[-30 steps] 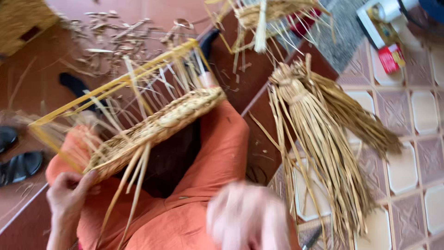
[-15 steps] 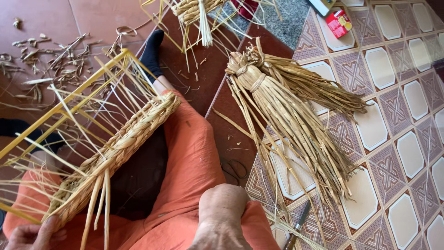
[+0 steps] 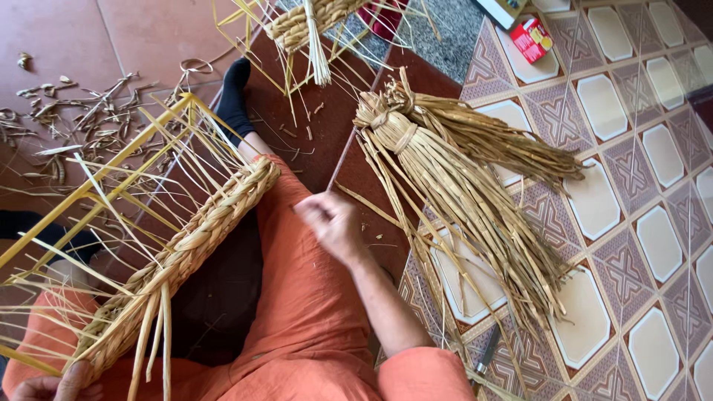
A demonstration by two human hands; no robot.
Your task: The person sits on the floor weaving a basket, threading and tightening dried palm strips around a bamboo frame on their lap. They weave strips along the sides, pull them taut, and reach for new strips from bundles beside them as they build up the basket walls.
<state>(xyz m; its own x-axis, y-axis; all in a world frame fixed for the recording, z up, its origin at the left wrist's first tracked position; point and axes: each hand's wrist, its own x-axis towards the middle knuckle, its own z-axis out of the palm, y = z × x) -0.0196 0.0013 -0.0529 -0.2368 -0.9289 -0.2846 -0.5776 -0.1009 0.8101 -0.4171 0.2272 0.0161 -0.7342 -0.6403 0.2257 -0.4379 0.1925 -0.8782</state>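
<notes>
We sit on the floor (image 3: 148,37) with both legs in orange trousers (image 3: 312,297) stretched forward and a black sock (image 3: 234,100) on the far foot. Across our lap lies a half-woven basket (image 3: 186,245): a thick plaited straw band runs diagonally from lower left to upper centre, and loose yellow stakes stand out from it toward the left. Our left hand (image 3: 56,386) sits at the bottom left corner of the view, touching the near end of the plaited band; most of it is cut off by the frame edge, so we cannot tell whether it grips. Our right hand (image 3: 330,223) hovers above the right knee, fingers loosely curled and closed on nothing that we can see; it is slightly blurred. Just right of it, a tied bundle of straw (image 3: 460,186) lies fanned out on the patterned tiles (image 3: 653,238). Straw scraps (image 3: 82,119) litter the floor at upper left. A small red box (image 3: 533,38) lies on the tiles at the top right.
</notes>
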